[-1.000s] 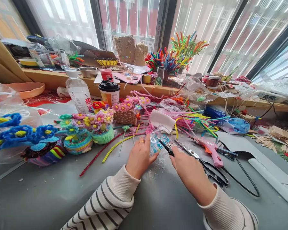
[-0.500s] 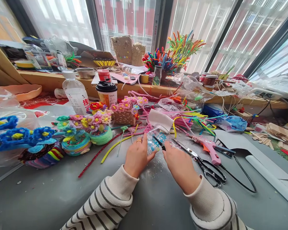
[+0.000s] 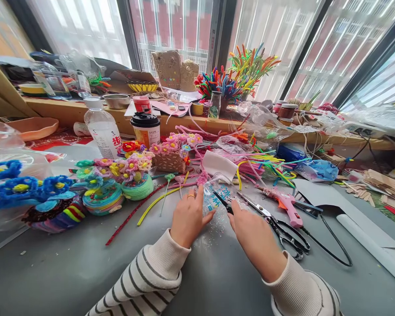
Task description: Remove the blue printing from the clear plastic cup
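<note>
The clear plastic (image 3: 212, 203) lies at the centre of the frame, under the spread, unclenched fingers of the left hand (image 3: 186, 219), while the right hand (image 3: 255, 237) grips a black tool (image 3: 224, 203) over it. Crumbs (image 3: 216, 228) suggest work partly done, though how much is left cannot be told; scissors (image 3: 278, 223) and a glue gun (image 3: 291, 211) lie right of centre.

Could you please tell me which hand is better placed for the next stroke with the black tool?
Probably the right hand: it grips the black tool, while the left hand steadies the clear plastic.
</note>
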